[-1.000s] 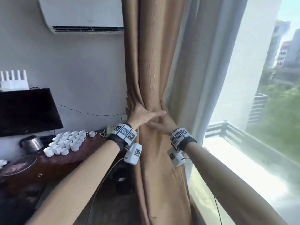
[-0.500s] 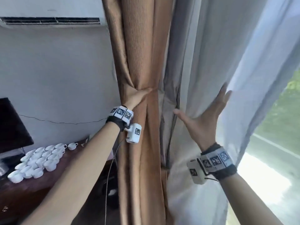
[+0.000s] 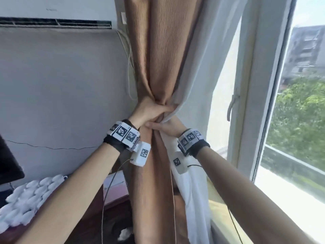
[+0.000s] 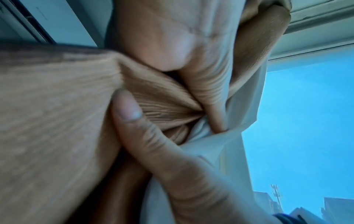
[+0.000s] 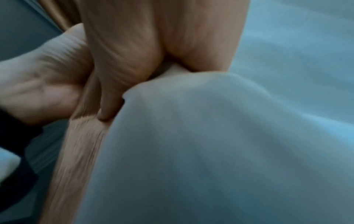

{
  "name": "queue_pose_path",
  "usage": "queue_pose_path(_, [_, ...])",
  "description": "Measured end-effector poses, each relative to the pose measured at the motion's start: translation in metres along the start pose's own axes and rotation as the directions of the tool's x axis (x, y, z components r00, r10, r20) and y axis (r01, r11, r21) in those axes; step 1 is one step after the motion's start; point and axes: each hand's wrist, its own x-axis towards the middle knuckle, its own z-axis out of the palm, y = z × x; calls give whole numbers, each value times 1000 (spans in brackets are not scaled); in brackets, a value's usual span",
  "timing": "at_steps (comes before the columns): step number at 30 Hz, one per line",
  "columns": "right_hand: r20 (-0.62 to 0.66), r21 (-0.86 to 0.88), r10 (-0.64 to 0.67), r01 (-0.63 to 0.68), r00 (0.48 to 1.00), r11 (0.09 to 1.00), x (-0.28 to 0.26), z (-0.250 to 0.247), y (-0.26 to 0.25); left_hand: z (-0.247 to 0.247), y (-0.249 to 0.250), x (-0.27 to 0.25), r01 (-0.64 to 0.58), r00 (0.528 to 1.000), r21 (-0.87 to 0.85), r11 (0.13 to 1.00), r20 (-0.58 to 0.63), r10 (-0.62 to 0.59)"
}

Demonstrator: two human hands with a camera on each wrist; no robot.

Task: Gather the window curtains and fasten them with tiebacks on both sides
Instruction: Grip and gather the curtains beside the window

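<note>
A brown curtain (image 3: 161,59) and a white sheer curtain (image 3: 202,67) hang bunched together beside the window. My left hand (image 3: 158,110) grips the bundle at its waist, fingers curled round the brown folds. Directly under it my right hand (image 3: 158,125) holds the same bundle, thumb laid across the brown cloth and the sheer gathered against it. In the left wrist view the brown curtain (image 4: 47,106) and sheer (image 4: 229,151) are pinched together. The right wrist view shows the sheer (image 5: 191,151) bulging below my palm. No tieback is in view.
The window frame with its handle (image 3: 232,106) stands close on the right. An air conditioner (image 3: 56,23) hangs high on the left wall, with a cable (image 3: 129,67) running down beside the curtain. Several white cups (image 3: 26,196) sit on a wooden table at lower left.
My right hand, flat against the sheer half a second ago, has swept it left onto the brown bundle and closed on it under my left hand. The left hand kept its hold.
</note>
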Motion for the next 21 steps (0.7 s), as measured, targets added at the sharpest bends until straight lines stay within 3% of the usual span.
queue_pose_path(2, [32,2,32,-32,999,999,14,18,2,-10,-11,16,18,994,5,1000,-107,-18])
queue_pose_path(5, [76,-101,82,-74,994,992,15,44,17,-26,-32,46,18,949,65,998,-315,3])
queue_pose_path(8, [146,-301,175,-125,974,946,-13,50,36,-38,-54,80,64,927,96,993,-375,-23])
queue_pose_path(9, [67,-353,145,-112,987,929,-27,49,42,-41,-62,91,73,922,102,992,-385,-28])
queue_pose_path(10, [-91,-394,54,-86,994,915,-41,45,45,-42,-69,103,74,917,105,992,-397,-26])
queue_pose_path(11, [-299,-441,-63,-79,952,894,-52,40,47,-41,-75,112,75,914,116,990,-405,-22])
queue_pose_path(13, [-634,-518,-214,-203,744,831,-65,22,44,-35,-87,130,84,914,116,990,-404,-30])
queue_pose_path(14, [-716,-468,-171,-283,677,837,-62,11,44,-31,-94,138,86,911,110,990,-411,-33])
queue_pose_path(15, [-741,-369,-55,-337,669,866,-56,1,45,-25,-98,142,92,911,103,990,-411,-42])
queue_pose_path(17, [-655,-178,202,-409,728,895,-34,-13,56,-12,-105,150,53,922,80,995,-387,-18])
queue_pose_path(21, [-494,-183,344,-482,799,857,23,-12,103,23,-107,168,-16,964,15,1000,-266,20])
